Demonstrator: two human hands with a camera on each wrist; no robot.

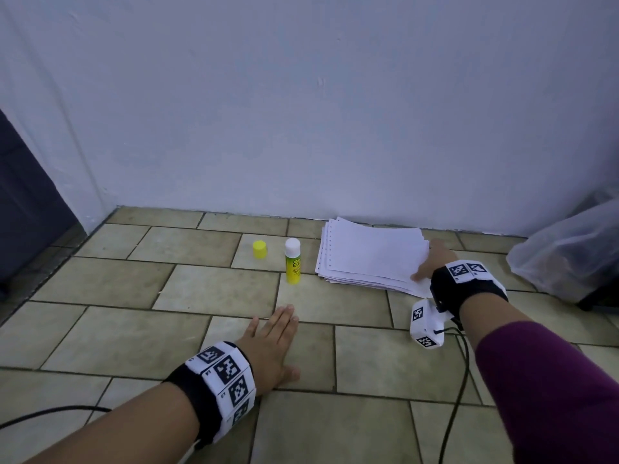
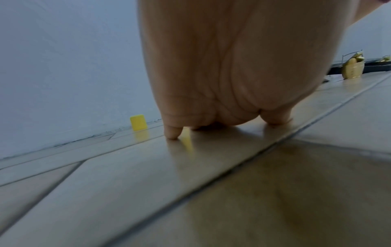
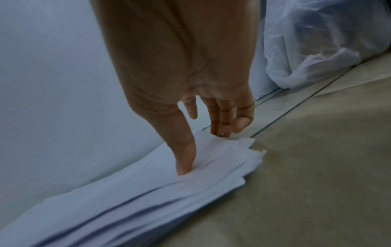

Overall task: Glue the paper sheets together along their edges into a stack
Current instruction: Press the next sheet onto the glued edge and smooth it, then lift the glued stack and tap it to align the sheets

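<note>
Item 1, paper stack (image 1: 371, 259): I see white sheets loosely fanned on the tiled floor (image 1: 187, 333), far edge close to the wall (image 1: 301, 112), the side facing the glue stick punched with a row of small holes. The sheet corners nearest me are staggered, not flush.

Item 2, right hand (image 1: 433, 261): at the stack's edge on the side away from the glue stick. The thumb (image 3: 184, 160) presses down on the top sheet; the fingers (image 3: 222, 120) hang straight beyond the stack's edge, near the floor. Nothing is gripped.

Item 3, left hand (image 1: 273, 346): flat on the floor, fingers straight and together, holding nothing, well apart from the stack, on my side of the glue stick.

Item 4, glue stick (image 1: 292, 261): upright cylinder, yellow label, white rounded tip, uncapped, just beside the stack's punched edge. Bare tile lies between it and the left hand.

Item 5, yellow cap (image 1: 260, 249): small, standing on the floor beyond the glue stick from the stack.

Item 6, plastic bag (image 1: 569, 249): translucent, crumpled, by the wall beyond the right hand from the stack; contents I cannot make out.

Item 7, cables (image 1: 455, 380): black, trailing on the floor near both wrists.
</note>
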